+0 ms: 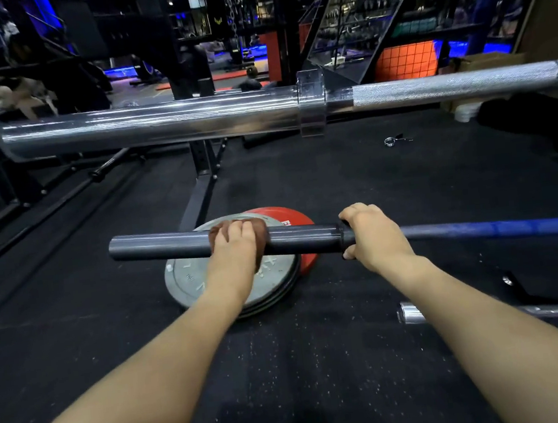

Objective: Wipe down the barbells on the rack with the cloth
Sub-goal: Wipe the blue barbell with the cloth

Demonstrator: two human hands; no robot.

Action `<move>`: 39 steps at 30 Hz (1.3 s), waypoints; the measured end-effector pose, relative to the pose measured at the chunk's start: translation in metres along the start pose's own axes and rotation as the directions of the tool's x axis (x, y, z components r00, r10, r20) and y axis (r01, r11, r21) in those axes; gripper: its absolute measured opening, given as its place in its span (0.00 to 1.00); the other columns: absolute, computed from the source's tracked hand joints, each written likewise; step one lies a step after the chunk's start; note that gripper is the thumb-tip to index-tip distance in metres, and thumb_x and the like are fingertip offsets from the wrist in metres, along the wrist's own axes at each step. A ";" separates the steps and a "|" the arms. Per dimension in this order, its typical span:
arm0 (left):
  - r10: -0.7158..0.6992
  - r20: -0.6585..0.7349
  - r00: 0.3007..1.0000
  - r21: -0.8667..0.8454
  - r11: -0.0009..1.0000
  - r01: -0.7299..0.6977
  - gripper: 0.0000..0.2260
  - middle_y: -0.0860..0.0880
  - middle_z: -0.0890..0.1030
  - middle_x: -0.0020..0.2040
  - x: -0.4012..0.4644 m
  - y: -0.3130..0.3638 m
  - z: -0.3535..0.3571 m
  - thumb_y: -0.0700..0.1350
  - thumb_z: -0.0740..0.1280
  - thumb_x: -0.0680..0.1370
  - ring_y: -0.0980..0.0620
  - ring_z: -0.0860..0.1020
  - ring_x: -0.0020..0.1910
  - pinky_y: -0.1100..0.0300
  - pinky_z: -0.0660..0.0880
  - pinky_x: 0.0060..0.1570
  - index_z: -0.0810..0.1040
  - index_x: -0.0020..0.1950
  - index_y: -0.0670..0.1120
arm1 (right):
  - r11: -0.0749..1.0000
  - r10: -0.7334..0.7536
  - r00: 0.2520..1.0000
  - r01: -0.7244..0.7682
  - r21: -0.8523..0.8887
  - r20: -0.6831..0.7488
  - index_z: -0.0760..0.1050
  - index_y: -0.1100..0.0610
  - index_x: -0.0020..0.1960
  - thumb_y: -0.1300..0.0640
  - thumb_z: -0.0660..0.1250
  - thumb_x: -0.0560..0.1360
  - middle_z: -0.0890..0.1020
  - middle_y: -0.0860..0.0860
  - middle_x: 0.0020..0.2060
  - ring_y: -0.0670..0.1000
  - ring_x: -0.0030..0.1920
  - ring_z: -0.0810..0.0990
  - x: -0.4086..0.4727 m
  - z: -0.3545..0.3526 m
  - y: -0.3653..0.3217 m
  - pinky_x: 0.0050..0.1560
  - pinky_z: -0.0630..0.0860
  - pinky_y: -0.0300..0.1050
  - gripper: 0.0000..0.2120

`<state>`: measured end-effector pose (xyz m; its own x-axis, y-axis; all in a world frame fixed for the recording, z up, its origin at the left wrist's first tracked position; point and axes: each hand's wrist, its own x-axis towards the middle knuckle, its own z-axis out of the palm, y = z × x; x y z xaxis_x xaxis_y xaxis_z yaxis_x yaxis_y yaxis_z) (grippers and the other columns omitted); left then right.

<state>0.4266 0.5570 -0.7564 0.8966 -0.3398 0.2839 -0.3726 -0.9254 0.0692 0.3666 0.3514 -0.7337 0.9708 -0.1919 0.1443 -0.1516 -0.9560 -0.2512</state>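
Dim gym with blue lighting, black rubber floor [336, 177] flecked with white. Across the upper view, a chrome barbell [158, 122] on the rack [202, 171]. Lower and nearer, a dark barbell [171, 247] with a blue shaft, held level over stacked weight plates: grey plate [192, 282] on top, red plate [285, 216] behind. Both forearms stretched forward, palms down. Left hand [235, 247] curled over the sleeve, clenching a brown cloth [219, 231] wrapped around the bar. Right hand [372, 232] gripping the collar, thumb underneath, knuckles up. Raised markings on the grey plate, too worn to read; white lettering on the red plate mostly hidden. Spring clip [392, 140] on the floor beyond; another chrome bar end [410, 313] lower right.
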 end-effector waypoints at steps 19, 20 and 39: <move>0.133 -0.207 0.969 0.173 0.980 -0.098 0.27 0.49 0.81 0.47 0.002 -0.031 0.013 0.43 0.79 0.53 0.50 0.81 0.49 0.61 0.75 0.54 0.81 0.51 0.43 | 0.939 -0.173 0.984 0.152 -0.309 -0.040 0.67 0.56 0.66 0.61 0.64 0.77 0.70 0.53 0.61 0.55 0.59 0.69 0.029 0.048 -0.103 0.53 0.70 0.44 0.18; 0.140 -0.215 0.966 0.178 0.979 -0.103 0.27 0.48 0.80 0.51 0.002 -0.044 0.014 0.42 0.78 0.57 0.49 0.79 0.53 0.60 0.73 0.58 0.79 0.55 0.43 | 0.939 -0.179 0.983 0.157 -0.307 -0.043 0.68 0.56 0.66 0.61 0.64 0.77 0.70 0.53 0.61 0.55 0.59 0.69 0.032 0.051 -0.110 0.52 0.69 0.44 0.18; -0.023 -0.214 0.977 0.273 0.958 0.082 0.37 0.46 0.80 0.55 -0.003 -0.144 0.010 0.43 0.82 0.50 0.49 0.79 0.55 0.65 0.77 0.47 0.79 0.58 0.40 | 0.958 -0.162 0.986 0.164 -0.234 0.029 0.73 0.56 0.58 0.60 0.69 0.74 0.72 0.53 0.56 0.55 0.59 0.68 0.059 0.067 -0.172 0.45 0.65 0.45 0.14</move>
<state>0.4802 0.6896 -0.7764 0.8329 -0.2751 0.4801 -0.2182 -0.9607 -0.1718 0.4628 0.5199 -0.7462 0.9874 -0.0285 0.1556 -0.0300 -0.9995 0.0073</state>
